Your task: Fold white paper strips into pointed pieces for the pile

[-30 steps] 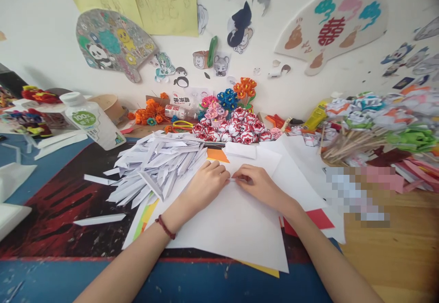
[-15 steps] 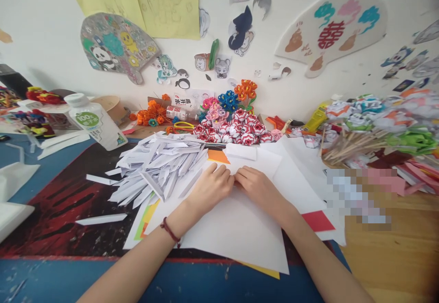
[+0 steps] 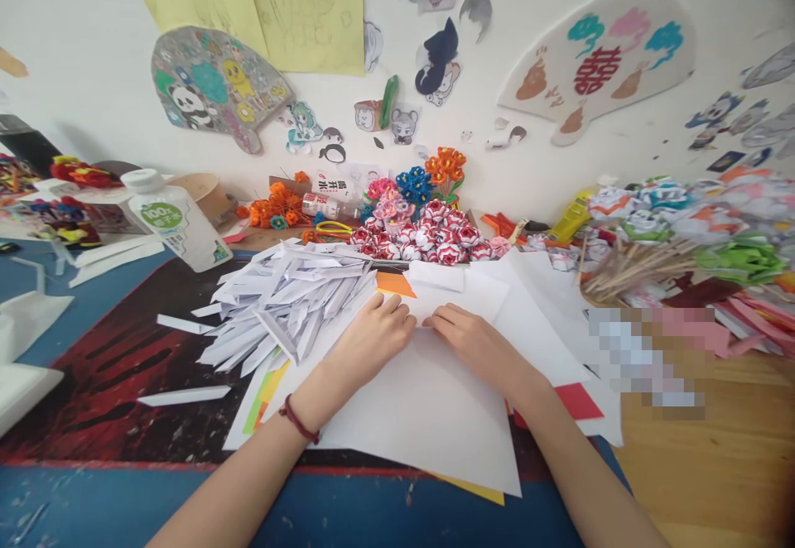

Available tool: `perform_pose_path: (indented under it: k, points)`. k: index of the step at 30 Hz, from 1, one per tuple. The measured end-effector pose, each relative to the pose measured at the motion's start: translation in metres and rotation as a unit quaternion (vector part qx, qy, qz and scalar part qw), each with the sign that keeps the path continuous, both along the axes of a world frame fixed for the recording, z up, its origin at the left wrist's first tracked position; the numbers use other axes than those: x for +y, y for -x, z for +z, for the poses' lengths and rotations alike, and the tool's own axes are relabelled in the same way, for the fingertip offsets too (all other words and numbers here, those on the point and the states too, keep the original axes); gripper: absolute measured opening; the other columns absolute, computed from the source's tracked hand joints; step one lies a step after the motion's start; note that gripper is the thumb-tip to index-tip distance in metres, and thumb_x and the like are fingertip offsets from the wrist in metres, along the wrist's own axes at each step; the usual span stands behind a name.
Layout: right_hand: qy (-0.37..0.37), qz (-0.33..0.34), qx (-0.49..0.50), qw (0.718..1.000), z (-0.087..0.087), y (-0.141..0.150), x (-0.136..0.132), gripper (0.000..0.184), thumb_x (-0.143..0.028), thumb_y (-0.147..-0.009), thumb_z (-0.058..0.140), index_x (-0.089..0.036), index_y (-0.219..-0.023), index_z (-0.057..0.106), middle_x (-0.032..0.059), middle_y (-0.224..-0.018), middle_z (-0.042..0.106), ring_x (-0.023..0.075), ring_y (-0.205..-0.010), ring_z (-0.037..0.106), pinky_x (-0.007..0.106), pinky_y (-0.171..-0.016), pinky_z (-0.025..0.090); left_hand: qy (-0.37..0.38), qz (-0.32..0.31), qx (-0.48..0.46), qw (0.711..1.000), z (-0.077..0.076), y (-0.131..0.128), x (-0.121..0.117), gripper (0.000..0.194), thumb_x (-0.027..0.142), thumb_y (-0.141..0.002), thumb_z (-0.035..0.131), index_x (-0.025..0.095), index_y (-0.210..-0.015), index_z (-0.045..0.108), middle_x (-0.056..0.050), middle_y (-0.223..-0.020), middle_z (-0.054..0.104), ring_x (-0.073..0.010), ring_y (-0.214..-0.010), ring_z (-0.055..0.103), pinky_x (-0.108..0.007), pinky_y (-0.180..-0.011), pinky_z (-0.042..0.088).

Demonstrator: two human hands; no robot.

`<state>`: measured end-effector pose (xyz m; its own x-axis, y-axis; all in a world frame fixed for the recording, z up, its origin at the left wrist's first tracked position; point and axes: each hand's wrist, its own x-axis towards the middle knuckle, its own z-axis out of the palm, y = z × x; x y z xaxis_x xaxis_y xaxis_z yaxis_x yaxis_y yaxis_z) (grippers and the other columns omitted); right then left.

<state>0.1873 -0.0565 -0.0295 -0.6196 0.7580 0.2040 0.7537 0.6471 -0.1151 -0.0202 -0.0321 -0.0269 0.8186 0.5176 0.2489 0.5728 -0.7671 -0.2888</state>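
My left hand (image 3: pixel 380 334) rests over a large white paper sheet (image 3: pixel 428 415), its fingers curled and closed. Facing it across a small gap, my right hand (image 3: pixel 470 339) has its fingertips pressed together low on the paper. Any thin white piece pinched between them blends into the sheet, so I cannot make out what they hold. Left of my hands lies a heap of folded white paper strips (image 3: pixel 291 300). Just beyond my fingers are a small white paper piece (image 3: pixel 436 276) and a patch of orange paper (image 3: pixel 396 284).
A white bottle (image 3: pixel 177 221) stands at the back left. Red-and-white paper flowers (image 3: pixel 435 233) line the wall side. Loose strips, one a folded strip (image 3: pixel 184 396), lie on the dark red mat (image 3: pixel 105 358). Wooden sticks (image 3: pixel 639 265) and red paper (image 3: pixel 579 401) are on the right.
My hands have drawn slightly apart; the left has moved a little left and its fingers no longer meet those of the right. The view has shifted slightly.
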Motion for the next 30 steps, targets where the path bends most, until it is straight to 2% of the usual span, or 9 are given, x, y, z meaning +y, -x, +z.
perform_pose_path:
  k: [5,11,17,21,24,26,30]
  points:
    - [-0.030,0.021,-0.002,0.999,-0.003,-0.002,0.000,0.023,-0.003,-0.089,0.044,-0.014,-0.101,0.061,0.0073,-0.089,0.059,0.0205,-0.084,0.054,0.033,-0.072,0.048,-0.001,-0.012,0.005,1.000,0.001,0.001,-0.001,0.009,0.014,-0.088,0.052,0.015,-0.079,0.051,-0.006,-0.077,0.054,-0.0224,-0.080,0.047,-0.035,-0.066,0.029]
    - [-0.092,0.036,-0.022,0.995,-0.004,0.001,-0.002,0.024,-0.005,-0.090,0.043,-0.014,-0.089,0.065,0.0066,-0.075,0.060,0.0202,-0.071,0.053,0.033,-0.063,0.042,0.016,-0.045,0.012,0.999,0.004,0.004,-0.003,0.009,0.014,-0.088,0.054,0.015,-0.079,0.054,-0.006,-0.078,0.055,-0.0217,-0.081,0.047,-0.035,-0.066,0.030]
    - [-0.049,0.030,0.023,0.998,-0.007,-0.005,-0.004,0.024,-0.005,-0.088,0.047,-0.016,-0.097,0.066,0.0047,-0.082,0.065,0.0187,-0.078,0.056,0.032,-0.072,0.042,0.057,-0.033,-0.012,0.998,0.003,0.015,-0.005,0.011,0.019,-0.090,0.052,0.016,-0.080,0.056,-0.004,-0.073,0.057,-0.0205,-0.081,0.049,-0.035,-0.070,0.031]
    - [-0.033,-0.009,0.057,0.998,-0.008,-0.003,-0.002,0.014,-0.016,-0.091,0.051,-0.017,-0.094,0.065,0.0046,-0.081,0.064,0.0186,-0.079,0.056,0.032,-0.072,0.042,0.043,-0.037,-0.015,0.998,0.000,0.011,-0.001,0.012,0.018,-0.090,0.051,0.015,-0.080,0.055,-0.005,-0.079,0.057,-0.0202,-0.080,0.049,-0.034,-0.067,0.033]
    - [-0.047,-0.015,0.062,0.997,-0.013,-0.001,0.001,0.016,-0.016,-0.092,0.048,-0.015,-0.090,0.063,0.0054,-0.081,0.061,0.0186,-0.079,0.055,0.031,-0.071,0.043,0.029,-0.050,-0.014,0.998,-0.003,0.007,0.002,0.013,0.015,-0.091,0.048,0.014,-0.080,0.055,-0.006,-0.080,0.056,-0.0203,-0.080,0.049,-0.033,-0.065,0.033]
    - [-0.066,-0.012,0.060,0.996,-0.015,0.000,0.002,0.019,-0.015,-0.093,0.045,-0.015,-0.088,0.063,0.0057,-0.080,0.060,0.0188,-0.078,0.054,0.032,-0.071,0.043,0.040,-0.034,-0.040,0.998,-0.003,0.005,0.002,0.017,0.016,-0.093,0.045,0.014,-0.080,0.056,-0.006,-0.079,0.057,-0.0198,-0.079,0.049,-0.033,-0.066,0.034]
    - [-0.072,-0.013,0.099,0.992,-0.014,0.002,-0.001,0.022,-0.013,-0.094,0.042,-0.016,-0.087,0.062,0.0065,-0.081,0.061,0.0188,-0.078,0.055,0.033,-0.073,0.044,0.109,0.011,-0.157,0.981,-0.003,0.002,-0.001,0.019,0.027,-0.094,0.045,0.016,-0.089,0.060,-0.005,-0.083,0.060,-0.0185,-0.083,0.051,-0.031,-0.071,0.037]
